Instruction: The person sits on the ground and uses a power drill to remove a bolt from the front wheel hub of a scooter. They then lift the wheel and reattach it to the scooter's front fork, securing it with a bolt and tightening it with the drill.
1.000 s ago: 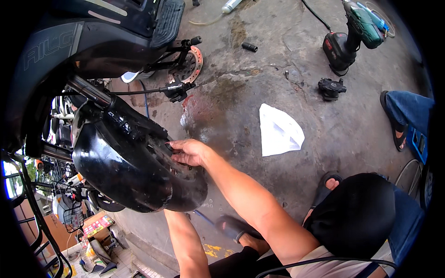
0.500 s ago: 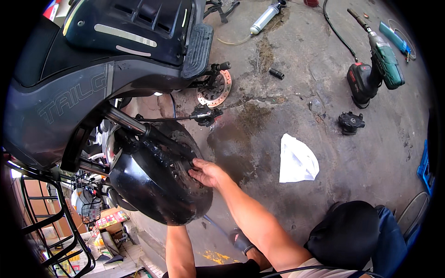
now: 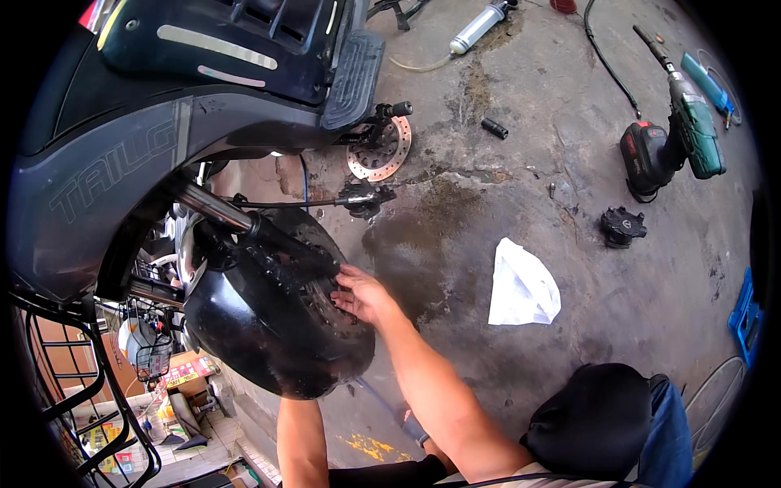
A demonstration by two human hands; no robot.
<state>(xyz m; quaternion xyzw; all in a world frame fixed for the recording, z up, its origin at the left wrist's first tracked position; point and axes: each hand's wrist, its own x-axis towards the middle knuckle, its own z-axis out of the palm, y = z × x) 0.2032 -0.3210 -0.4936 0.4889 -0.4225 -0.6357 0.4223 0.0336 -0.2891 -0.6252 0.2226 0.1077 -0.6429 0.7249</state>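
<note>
A dark scooter stands at the left, with its front wheel under a glossy black fender. My right hand is at the wheel's right side, near the lower end of the fork leg. Its fingers are apart and their tips touch the hub area; no held object shows between them. My left forearm reaches up beneath the fender and wheel, which hide the left hand. A brake caliper hangs on its hose above the wheel, near a bare brake disc.
On the concrete floor lie a white cloth or paper, a cordless impact wrench, a black round part, a black socket and a clear syringe pump. A black stool seat is at lower right, a black metal rack at left.
The view has shifted slightly. My right hand stays at the wheel hub with its fingers a little more spread; my left arm remains under the fender.
</note>
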